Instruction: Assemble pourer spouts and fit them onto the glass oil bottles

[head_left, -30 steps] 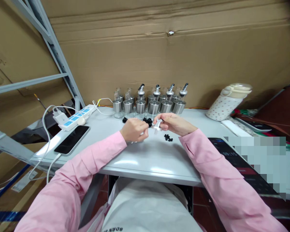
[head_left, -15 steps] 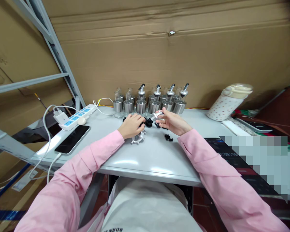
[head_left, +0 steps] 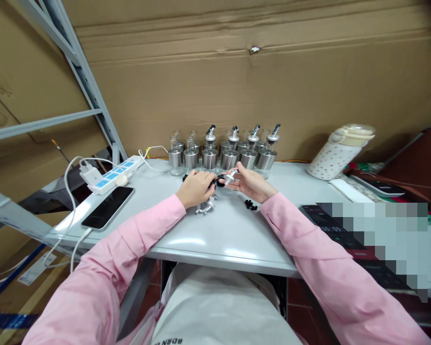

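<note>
Head camera shows that, compared with half a second ago, the right hand (head_left: 253, 186) has come a little lower and nearer to the left hand (head_left: 196, 188), which stays almost in the same place. The silvery pourer part (head_left: 231, 177) is lower too, and its angle has changed. It is grasped between the thumb and the fingers of the right hand, with the finger opening only as wide as this part, above the middle of the table (head_left: 222, 239). The left hand is bent downward over the black stoppers (head_left: 220, 180), and its fingertips seem to touch them; whether they are gripped, I cannot tell.

Just beside the left hand, toward the near edge, lie some loose silvery parts (head_left: 205, 207). Small black pieces (head_left: 250, 205) lie farther right, near the right wrist. Glass bottles with steel sleeves (head_left: 209, 158) stand upright along the back edge, and four pourer spouts (head_left: 253, 136) are seen on them.

On the dark screen (head_left: 335, 232) at the right side, faint digits look like "00:09", partly covered by blurred blocks. The pale garment (head_left: 215, 306) has letters like "BDRN", cut at the bottom. Toward the left edge are the phone (head_left: 108, 207) and the power strip (head_left: 111, 176).
</note>
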{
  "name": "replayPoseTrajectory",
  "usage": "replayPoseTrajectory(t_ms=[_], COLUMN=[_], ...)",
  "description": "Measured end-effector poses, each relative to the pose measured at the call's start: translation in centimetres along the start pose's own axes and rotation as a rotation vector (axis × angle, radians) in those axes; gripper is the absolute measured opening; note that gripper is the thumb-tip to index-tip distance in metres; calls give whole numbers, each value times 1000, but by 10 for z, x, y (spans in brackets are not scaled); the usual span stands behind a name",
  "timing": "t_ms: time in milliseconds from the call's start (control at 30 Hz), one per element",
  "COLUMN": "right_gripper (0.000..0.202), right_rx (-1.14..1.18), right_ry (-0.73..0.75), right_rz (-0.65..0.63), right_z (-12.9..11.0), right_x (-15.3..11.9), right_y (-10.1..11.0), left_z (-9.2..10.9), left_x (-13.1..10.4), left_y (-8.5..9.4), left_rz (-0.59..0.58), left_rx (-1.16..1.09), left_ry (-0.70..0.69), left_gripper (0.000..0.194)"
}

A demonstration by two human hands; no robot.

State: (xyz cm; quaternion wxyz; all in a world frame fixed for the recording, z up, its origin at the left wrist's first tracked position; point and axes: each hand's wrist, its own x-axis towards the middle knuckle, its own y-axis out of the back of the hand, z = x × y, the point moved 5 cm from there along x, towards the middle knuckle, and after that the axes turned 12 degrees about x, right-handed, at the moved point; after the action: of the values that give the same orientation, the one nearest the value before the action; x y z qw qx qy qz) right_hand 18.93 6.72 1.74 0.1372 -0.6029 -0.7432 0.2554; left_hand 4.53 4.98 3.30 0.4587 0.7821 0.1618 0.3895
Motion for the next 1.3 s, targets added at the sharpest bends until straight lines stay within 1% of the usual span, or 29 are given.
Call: replayPoseTrajectory(t_ms=[100, 233, 367, 567, 700, 767, 833, 900, 1033, 1100, 1133, 1200, 1233, 1300], right_gripper=[41, 42, 44, 47, 45, 43, 42, 41, 38, 36, 35, 38, 39, 42], right_rx=[39, 70, 81, 75, 102, 106, 60, -31, -272, -415, -482, -546, -524, -384], right_ry=[8, -18, -62, -65, -7, 34, 36, -26, -248, -294, -280, -192, -134, -28], right_rz=[15, 46, -5, -69, -64, -47, -26, -14, -50, -49, -27, 26, 35, -13], right_z=[-6, -8, -5, -7, -15, -19, -20, -15, 2, 7, 6, 1, -3, -10], right_x=[-3, -3, -3, -10, -13, -13, -13, -13, -16, -17, -17, -16, -15, -15], right_y=[0, 2, 0, -12, -15, -12, -8, -5, -5, -5, -4, -2, -3, -7], left_z=[-3, -4, -3, -1, 0, -1, -4, -6, -9, -8, -7, -6, -6, -5], left_x=[0, 0, 0, 1, 1, 0, 1, 0, 0, -1, -1, -1, -1, -1], left_y=[0, -3, -4, 0, 0, -1, -1, -1, 1, 2, 3, 3, 3, 3], left_rz=[33, 29, 12, 18, 35, 44, 51, 62, 95, 100, 100, 97, 93, 83], left_rx=[-40, -42, -48, -41, -22, -22, -24, -28, -42, -44, -46, -49, -50, -47], left_ry=[50, 68, 56, 64, 70, 82, 108, 141, 174, 169, 164, 153, 147, 129], left_gripper=[27, 33, 34, 30, 25, 24, 24, 25, 27, 28, 29, 30, 31, 32])
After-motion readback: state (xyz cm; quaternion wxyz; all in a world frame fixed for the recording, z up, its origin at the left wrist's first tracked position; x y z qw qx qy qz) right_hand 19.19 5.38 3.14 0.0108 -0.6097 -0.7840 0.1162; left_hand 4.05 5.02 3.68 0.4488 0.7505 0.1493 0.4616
